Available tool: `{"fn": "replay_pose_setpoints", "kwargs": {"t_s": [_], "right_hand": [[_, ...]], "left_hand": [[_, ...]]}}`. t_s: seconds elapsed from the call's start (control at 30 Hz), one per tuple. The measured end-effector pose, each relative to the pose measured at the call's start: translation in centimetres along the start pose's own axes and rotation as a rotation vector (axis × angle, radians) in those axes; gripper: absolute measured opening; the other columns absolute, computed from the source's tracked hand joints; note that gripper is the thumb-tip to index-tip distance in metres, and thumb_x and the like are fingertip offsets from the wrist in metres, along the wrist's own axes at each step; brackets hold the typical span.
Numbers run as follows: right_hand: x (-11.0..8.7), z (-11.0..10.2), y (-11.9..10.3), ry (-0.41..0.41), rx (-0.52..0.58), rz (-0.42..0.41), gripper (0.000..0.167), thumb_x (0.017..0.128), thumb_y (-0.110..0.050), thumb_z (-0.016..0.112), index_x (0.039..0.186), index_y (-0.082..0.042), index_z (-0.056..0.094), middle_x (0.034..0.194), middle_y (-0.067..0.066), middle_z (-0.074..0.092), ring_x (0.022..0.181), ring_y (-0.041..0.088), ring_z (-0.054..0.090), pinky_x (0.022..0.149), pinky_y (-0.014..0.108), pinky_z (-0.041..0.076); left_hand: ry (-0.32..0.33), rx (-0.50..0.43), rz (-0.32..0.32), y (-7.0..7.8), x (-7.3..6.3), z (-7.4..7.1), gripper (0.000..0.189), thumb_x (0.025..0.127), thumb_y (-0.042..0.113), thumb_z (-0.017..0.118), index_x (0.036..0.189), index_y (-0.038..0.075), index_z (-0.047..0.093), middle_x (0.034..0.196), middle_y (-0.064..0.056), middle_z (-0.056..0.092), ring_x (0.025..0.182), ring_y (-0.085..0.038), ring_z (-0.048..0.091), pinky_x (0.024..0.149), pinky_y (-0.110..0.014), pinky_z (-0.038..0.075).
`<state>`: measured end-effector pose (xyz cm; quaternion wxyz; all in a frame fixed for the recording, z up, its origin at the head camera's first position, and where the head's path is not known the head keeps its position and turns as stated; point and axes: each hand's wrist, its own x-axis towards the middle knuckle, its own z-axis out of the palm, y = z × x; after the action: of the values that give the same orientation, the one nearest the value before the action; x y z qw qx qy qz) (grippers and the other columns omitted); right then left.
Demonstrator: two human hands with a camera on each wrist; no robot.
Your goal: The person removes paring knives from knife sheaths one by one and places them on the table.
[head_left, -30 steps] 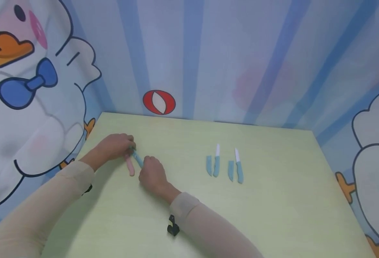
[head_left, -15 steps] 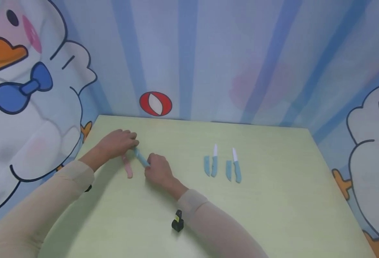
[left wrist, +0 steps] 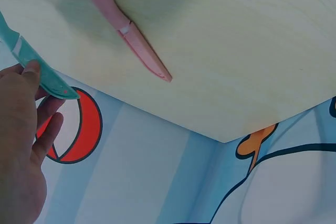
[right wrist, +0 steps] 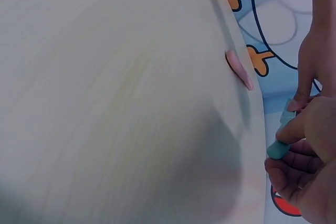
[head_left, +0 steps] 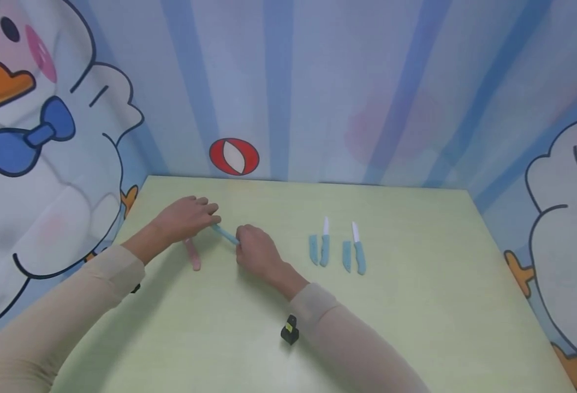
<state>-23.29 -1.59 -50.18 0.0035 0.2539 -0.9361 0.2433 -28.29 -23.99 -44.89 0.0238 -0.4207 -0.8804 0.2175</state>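
My left hand (head_left: 190, 218) pinches the blue-green sheath (left wrist: 42, 72) of a small paring knife, thumb on its flat side. My right hand (head_left: 259, 248) grips the knife's handle (right wrist: 278, 149), with fingers curled round it. A thin pale strip of blade shows between handle and sheath in the left wrist view. The knife is held over the table, slanting between both hands. Below and beside my left hand lies a pink knife (left wrist: 107, 11) in its pink sheath (left wrist: 144, 53); in the head view the hand covers its far end.
To the right on the pale table (head_left: 406, 316) lie two blue knives with bare white blades, one knife (head_left: 325, 251) left of the other knife (head_left: 360, 259). Beside each is a blue sheath (head_left: 313, 250). A printed curtain (head_left: 317, 82) stands behind the table's far edge.
Both hands have moved to the right with the blue-green knife, the right hand farther. The knife now lies flatter across the view. The pink knife and the two blue knives stay put.
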Motion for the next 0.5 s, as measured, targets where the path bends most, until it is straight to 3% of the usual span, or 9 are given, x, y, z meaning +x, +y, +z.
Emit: {"fn": "replay_pose_setpoints", "kwargs": {"t_s": [0.03, 0.17, 0.33, 0.5], "right_hand": [[0.0, -0.2, 0.2, 0.001, -0.011, -0.006, 0.005, 0.099, -0.005, 0.065, 0.103, -0.006, 0.068, 0.087, 0.0, 0.061, 0.075, 0.012, 0.056, 0.068, 0.023, 0.051], [-0.3, -0.8, 1.2, 0.009, -0.038, -0.021, 0.005, 0.1, -0.006, 0.066, 0.103, -0.006, 0.069, 0.088, 0.001, 0.062, 0.077, 0.013, 0.057, 0.071, 0.025, 0.053], [-0.7, -1.9, 2.5, 0.02, -0.054, -0.05, 0.007, 0.101, -0.005, 0.065, 0.106, -0.005, 0.07, 0.092, 0.003, 0.064, 0.082, 0.016, 0.057, 0.076, 0.028, 0.054], [-1.0, -3.4, 3.8, 0.035, -0.063, -0.094, 0.008, 0.1, -0.004, 0.068, 0.107, -0.005, 0.071, 0.094, 0.004, 0.064, 0.086, 0.019, 0.058, 0.079, 0.031, 0.054]], "left_hand": [[0.006, 0.0, 0.001, 0.1, 0.1, -0.1, 0.046, 0.082, 0.021, 0.093, 0.123, 0.015, 0.075, 0.103, -0.006, 0.064, 0.084, -0.023, 0.053, 0.073, -0.037, 0.053], [0.043, -0.031, 0.0, 0.3, 0.5, -0.5, 0.042, 0.084, 0.014, 0.092, 0.122, 0.014, 0.073, 0.104, -0.005, 0.065, 0.087, -0.022, 0.055, 0.072, -0.034, 0.055], [0.077, -0.154, -0.015, 0.7, 1.0, -0.7, 0.036, 0.085, 0.012, 0.091, 0.114, 0.013, 0.07, 0.1, -0.003, 0.065, 0.085, -0.021, 0.053, 0.066, -0.031, 0.051], [0.071, -0.25, -0.036, 1.5, 1.4, -1.0, 0.044, 0.081, 0.014, 0.094, 0.119, 0.012, 0.07, 0.101, -0.002, 0.063, 0.087, -0.02, 0.053, 0.068, -0.032, 0.053]]}}
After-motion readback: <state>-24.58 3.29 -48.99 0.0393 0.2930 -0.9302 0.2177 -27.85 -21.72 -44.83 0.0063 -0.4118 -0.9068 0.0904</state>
